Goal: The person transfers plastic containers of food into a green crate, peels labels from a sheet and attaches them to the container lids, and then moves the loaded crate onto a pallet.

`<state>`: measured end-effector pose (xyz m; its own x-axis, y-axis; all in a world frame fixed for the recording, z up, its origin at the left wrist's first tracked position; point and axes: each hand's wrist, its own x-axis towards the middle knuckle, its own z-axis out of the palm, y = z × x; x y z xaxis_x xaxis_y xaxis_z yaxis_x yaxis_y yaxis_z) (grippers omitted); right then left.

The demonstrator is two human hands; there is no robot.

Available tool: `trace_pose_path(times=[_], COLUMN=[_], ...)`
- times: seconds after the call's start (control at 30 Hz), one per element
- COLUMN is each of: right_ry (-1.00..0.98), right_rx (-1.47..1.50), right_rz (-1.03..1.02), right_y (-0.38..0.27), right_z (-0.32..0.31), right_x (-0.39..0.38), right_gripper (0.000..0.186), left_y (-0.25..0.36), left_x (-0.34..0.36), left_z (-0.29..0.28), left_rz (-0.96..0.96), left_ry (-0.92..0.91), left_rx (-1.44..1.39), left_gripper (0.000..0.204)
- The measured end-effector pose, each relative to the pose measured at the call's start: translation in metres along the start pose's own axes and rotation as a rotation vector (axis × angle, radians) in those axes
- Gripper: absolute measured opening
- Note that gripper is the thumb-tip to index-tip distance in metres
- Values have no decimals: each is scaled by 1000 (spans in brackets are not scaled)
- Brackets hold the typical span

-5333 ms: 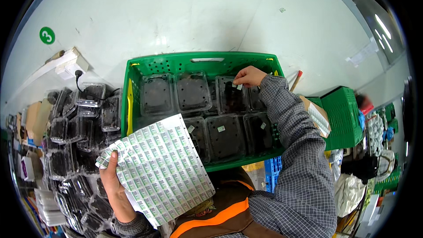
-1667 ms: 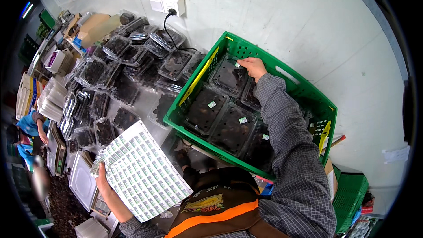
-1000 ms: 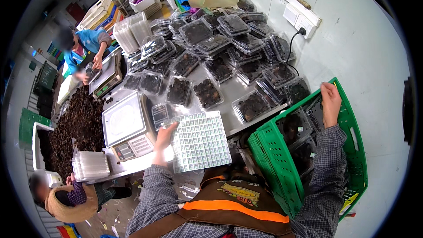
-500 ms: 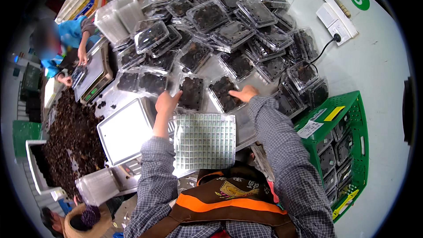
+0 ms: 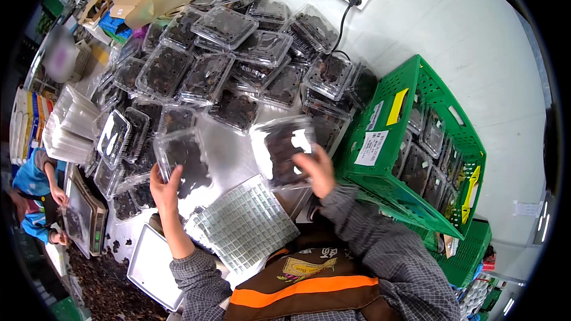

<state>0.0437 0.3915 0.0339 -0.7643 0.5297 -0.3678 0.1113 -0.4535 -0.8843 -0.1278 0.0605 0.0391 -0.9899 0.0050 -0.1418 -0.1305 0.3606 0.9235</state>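
A sheet of labels (image 5: 247, 223) lies between the worker's forearms, its small printed rectangles set in rows too fine to read from here. Just on the near side of the sheet, the brown apron (image 5: 297, 288) bears an orange band and a yellowish emblem with lettering. Well to the right of the sheet stands a green crate (image 5: 357, 172); its facing wall carries a yellow strip (image 5: 397, 106) and white paper labels with dark print, and small pale labels mark some clear boxes within. The checked right sleeve (image 5: 380, 232) comes between sheet and crate. To the left of the sheet, partly crossed by the left forearm, is a scale (image 5: 156, 267) with a pale tray; farther left, a co-worker in blue has hands at a second scale (image 5: 86, 211). Beyond the sheet, a pile of boxes (image 5: 226, 65) with dark contents covers much of the grey surface (image 5: 229, 148).

Left hand (image 5: 166, 190): grip closed on the left box (image 5: 184, 163), thumb on top, just beyond the sheet's left side. Right hand (image 5: 316, 172): grip clasping the right box (image 5: 282, 151), motion-blurred, just beyond the sheet's far corner.
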Motion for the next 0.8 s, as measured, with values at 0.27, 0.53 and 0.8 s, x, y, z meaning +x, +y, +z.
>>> trace_pose_path(times=[0.27, 0.53, 0.8], right_ry=[580, 144, 227], right_rx=[-29, 110, -170], right_rz=[-177, 80, -1], right_y=[78, 43, 84], right_z=[-65, -44, -12], right_x=[44, 63, 96], right_gripper=[44, 35, 42], left_y=[-12, -39, -84], left_x=[36, 61, 79], left_z=[163, 198, 182], left_rz=[-349, -332, -277], left_ry=[-181, -187, -321], left_rx=[-668, -596, -739], left_gripper=[51, 53, 65])
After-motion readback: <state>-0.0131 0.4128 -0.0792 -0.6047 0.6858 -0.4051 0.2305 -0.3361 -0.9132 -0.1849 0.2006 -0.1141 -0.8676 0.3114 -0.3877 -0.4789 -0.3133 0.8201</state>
